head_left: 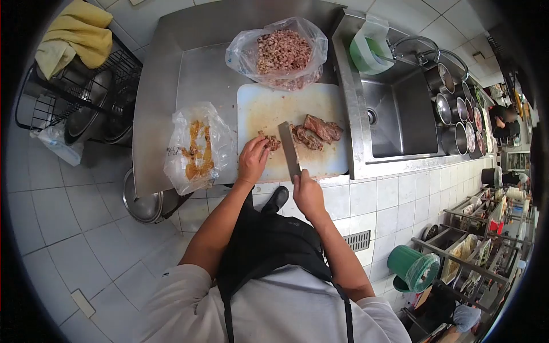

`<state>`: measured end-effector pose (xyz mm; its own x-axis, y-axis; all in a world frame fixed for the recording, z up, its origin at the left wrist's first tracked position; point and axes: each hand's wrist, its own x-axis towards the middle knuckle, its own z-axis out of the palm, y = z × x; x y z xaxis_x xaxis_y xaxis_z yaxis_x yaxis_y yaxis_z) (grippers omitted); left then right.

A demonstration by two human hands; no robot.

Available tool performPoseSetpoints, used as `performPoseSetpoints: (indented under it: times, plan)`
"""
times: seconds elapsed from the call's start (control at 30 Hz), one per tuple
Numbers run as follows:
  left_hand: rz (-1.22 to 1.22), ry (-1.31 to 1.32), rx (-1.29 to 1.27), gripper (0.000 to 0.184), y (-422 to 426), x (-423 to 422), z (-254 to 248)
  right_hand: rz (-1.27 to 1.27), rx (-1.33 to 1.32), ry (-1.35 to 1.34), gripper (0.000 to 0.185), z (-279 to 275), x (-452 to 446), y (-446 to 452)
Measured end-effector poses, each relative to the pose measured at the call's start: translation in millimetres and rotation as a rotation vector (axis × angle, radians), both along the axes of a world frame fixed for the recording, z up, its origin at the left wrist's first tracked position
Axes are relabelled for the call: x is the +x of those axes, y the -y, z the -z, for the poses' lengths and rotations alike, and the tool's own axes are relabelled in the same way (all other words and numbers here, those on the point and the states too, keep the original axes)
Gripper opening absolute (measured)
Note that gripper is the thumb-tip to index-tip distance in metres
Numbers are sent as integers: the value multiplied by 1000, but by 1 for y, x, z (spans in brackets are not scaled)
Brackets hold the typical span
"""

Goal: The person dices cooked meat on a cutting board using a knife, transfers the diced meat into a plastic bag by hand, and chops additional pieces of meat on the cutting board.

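Observation:
My right hand point(307, 194) grips the handle of a cleaver point(291, 151), whose broad blade stands over the white cutting board point(251, 103). My left hand point(253, 159), fingers curled and close together, holds down a small portion of cut meat point(272, 143) just left of the blade. On the blade's other side lie larger browned chunks of meat point(323, 129). Behind the board, an open clear plastic bag point(234, 52) holds a heap of diced meat point(284, 50). To the left, another plastic bag point(220, 128) has orange-brown residue in it.
A steel sink point(400, 117) adjoins the counter on the right, with a green container point(366, 52) at its back corner and metal pots point(454, 139) beyond. A wire rack point(94, 91) with a yellow cloth point(77, 34) stands left. A green bin point(406, 260) sits on the floor.

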<state>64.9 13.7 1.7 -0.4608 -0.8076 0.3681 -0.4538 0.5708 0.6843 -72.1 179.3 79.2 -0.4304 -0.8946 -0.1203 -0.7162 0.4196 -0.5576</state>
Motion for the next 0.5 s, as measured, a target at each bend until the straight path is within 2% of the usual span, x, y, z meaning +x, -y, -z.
performPoseSetpoints:
  times: [0.1, 0.2, 0.27, 0.43, 0.5]
  plan:
    - [60, 65, -64, 42, -2, -7, -17, 1, -4, -13, 20, -2, -8, 2]
    - [90, 139, -63, 47, -2, -14, -12, -12, 48, 18, 19, 9, -9, 1]
    - [92, 158, -99, 46, -2, -16, -3, -26, 68, 35, 19, 22, -5, -1]
    - [130, 202, -181, 45, -4, -12, 11, 28, 38, 293, 27, 34, 2, -3]
    - [157, 261, -237, 44, -6, -8, 12, 26, -18, 270, 25, 37, -2, -3]
